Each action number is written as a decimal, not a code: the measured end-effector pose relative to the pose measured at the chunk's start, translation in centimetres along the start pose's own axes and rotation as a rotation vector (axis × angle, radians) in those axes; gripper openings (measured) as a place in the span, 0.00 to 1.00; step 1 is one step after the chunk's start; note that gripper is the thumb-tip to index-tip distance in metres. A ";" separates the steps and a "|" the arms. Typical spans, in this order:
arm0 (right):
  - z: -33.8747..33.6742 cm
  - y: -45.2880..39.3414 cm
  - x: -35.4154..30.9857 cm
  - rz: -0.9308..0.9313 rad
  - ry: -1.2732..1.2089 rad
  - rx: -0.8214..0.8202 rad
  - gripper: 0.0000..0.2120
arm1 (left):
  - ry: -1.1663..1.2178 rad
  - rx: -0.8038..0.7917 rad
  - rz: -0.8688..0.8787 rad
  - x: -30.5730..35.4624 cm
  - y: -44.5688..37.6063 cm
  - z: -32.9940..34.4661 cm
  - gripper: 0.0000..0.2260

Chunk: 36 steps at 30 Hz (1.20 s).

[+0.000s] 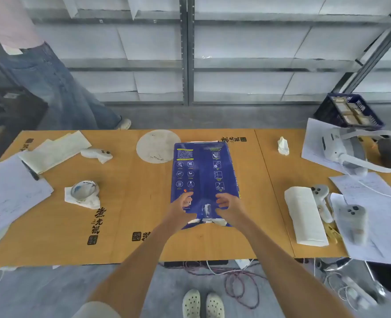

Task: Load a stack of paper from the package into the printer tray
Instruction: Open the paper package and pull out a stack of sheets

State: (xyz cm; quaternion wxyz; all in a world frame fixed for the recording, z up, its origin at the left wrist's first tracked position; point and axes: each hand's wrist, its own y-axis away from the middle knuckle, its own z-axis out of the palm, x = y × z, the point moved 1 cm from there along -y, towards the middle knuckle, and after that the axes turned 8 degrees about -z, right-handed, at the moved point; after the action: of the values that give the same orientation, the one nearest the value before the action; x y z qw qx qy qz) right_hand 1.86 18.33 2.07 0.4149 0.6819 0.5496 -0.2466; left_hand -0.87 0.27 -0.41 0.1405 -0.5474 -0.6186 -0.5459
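A blue paper package [203, 173] with white icons lies lengthwise in the middle of the wooden table [130, 203]. White sheet edges show at its far end, and its near end is torn and crumpled. My left hand [182, 205] rests on the package's near left part, fingers curled onto the wrapper. My right hand [226, 206] grips the near right part beside it. No printer or printer tray is in view.
A round white disc [154, 146] touches the package's far left corner. A bowl on cloth [84, 191] and papers lie left. A tissue pack [304, 215], two controllers [350, 222], a headset [346, 152] and sheets lie right. A person stands at the far left. Cables lie on the floor.
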 end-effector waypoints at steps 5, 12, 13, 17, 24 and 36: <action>0.6 -2.4 0.5 0.000 0.100 -0.034 0.19 | -0.138 0.075 -0.007 -0.3 -2.2 0.0 0.26; 1.8 -5.0 1.6 -0.050 0.326 -0.116 0.09 | -0.560 0.157 0.142 -0.8 -4.1 0.3 0.19; 2.0 -5.1 1.7 -0.058 0.355 -0.125 0.07 | -0.605 0.160 0.156 -0.9 -4.1 0.3 0.18; 2.2 -5.8 2.1 -0.089 0.441 -0.139 0.05 | -0.649 0.203 0.197 -1.3 -4.0 0.4 0.16; 2.3 -5.7 1.8 -0.166 0.570 -0.189 0.08 | -0.642 0.226 0.223 -1.8 -3.6 0.7 0.17; 4.4 2.5 4.0 -0.229 0.679 -0.516 0.09 | -0.671 0.163 0.231 -2.0 -2.0 0.6 0.20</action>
State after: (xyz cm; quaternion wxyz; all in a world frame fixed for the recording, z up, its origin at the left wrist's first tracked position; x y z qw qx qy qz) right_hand 5.86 16.67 -2.74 0.3374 0.5333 0.7702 0.0924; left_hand -1.53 0.08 -3.22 0.0335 -0.7493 -0.6058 -0.2653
